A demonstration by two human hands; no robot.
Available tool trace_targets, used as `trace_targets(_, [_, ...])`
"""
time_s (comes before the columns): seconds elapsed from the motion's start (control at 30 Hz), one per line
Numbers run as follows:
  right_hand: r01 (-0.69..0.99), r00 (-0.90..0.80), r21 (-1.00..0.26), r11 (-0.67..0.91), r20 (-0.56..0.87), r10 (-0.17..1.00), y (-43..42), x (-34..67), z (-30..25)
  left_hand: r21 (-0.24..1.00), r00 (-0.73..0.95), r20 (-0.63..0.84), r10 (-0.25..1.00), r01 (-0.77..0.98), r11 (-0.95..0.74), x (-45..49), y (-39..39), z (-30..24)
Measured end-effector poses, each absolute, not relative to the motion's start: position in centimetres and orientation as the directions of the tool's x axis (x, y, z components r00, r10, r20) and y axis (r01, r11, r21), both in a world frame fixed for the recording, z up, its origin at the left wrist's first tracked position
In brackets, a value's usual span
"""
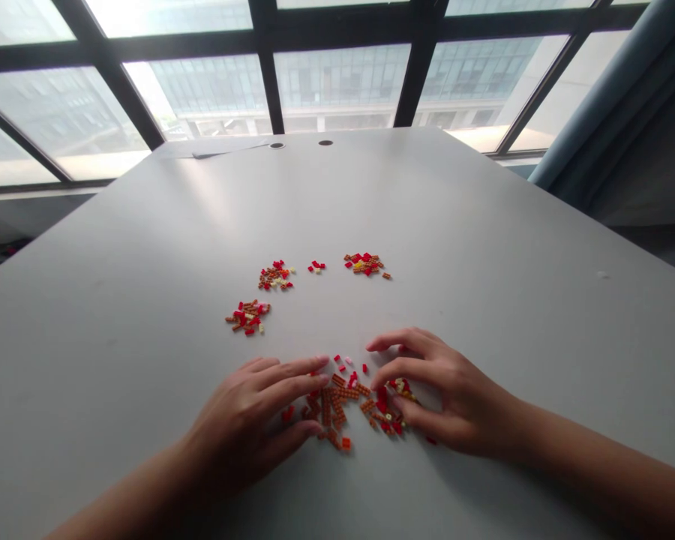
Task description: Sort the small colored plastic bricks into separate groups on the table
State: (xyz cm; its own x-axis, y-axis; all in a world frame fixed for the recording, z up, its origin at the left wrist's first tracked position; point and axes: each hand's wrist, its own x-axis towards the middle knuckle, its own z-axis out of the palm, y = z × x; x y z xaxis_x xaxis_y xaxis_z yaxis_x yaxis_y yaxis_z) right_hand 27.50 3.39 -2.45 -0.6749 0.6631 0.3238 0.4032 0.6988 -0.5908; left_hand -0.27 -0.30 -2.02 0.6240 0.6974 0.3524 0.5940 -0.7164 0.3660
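This looks like an office or meeting room in a modern building. Tall windows (337, 75) with dark frames fill the top of the frame, and a large office block (472, 71) stands outside. A long white counter (146, 300) has two round cable holes (277, 145) near its far edge, and a grey-blue curtain (590, 127) hangs at upper right.

The left forearm (129, 506) and right forearm (596, 472) are bare; the left hand (241, 420) and right hand (461, 397) look slender, with short nails (322, 361).
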Motion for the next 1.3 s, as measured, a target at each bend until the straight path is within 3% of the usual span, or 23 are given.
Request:
trace_targets(0.1, [0.411,-0.678,-0.596,0.690,0.305,0.668,3.44,27.44,-2.32,0.419,0.615,0.364,0.699,0.562,-0.713,-0.27,-0.32,-1.83])
trace_targets(0.23, [0.409,-0.680,-0.599,0.688,0.303,0.668,3.45,27.41,-2.39,0.510,0.470,0.386,0.794,0.608,-0.608,-0.28,-0.57,-1.91])
trace_targets(0.47, [0.408,-0.655,-0.643,0.647,0.288,0.699,3.54,27.70,-2.61,0.440,0.426,0.392,0.815,0.691,-0.573,-0.15,-0.79,-2.08])
trace_targets(0.7, [0.419,-0.462,-0.821,0.388,0.176,0.869,3.90,27.67,-2.09,0.469,0.415,0.405,0.815,0.671,-0.575,-0.21,-0.71,-2.11])
trace_targets(0.83, [0.461,-0.382,-0.848,0.261,0.075,0.921,3.82,27.51,-1.98,0.475,0.388,0.433,0.814,0.669,-0.571,-0.37,-0.77,-2.47])
trace_targets(1.3, [0.413,-0.562,-0.755,0.509,0.228,0.795,4.08,27.64,-2.25,0.392,0.450,0.423,0.787,0.692,-0.606,-0.47,-0.75,-2.22])
